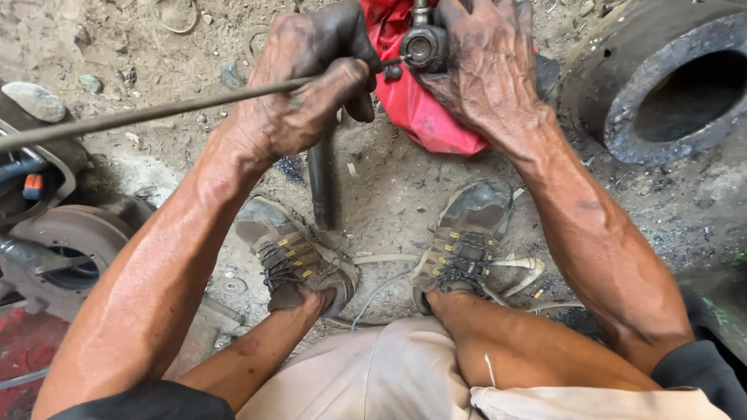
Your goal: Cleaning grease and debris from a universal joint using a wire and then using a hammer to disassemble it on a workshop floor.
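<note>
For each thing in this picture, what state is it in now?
left hand: closed around the thin rod
thin rod: held, tip at the metal fitting
right hand: clasping the metal fitting
metal fitting: held above the red cloth
red cloth: crumpled on the ground

— What lies where on the ground (pixel 389 187)?

— Cloth (pixel 412 109) at the far middle, a small metal fitting (pixel 424 48) on it. Ring-shaped casting (pixel 661 85) to the right. Wheel hub (pixel 58 249) at the left edge. Two shoes (pixel 299 260) nearest, a short bar (pixel 320 183) just beyond the left one.

— And the long rod (pixel 156 113)?

— Running from the left edge to the fitting.
</note>
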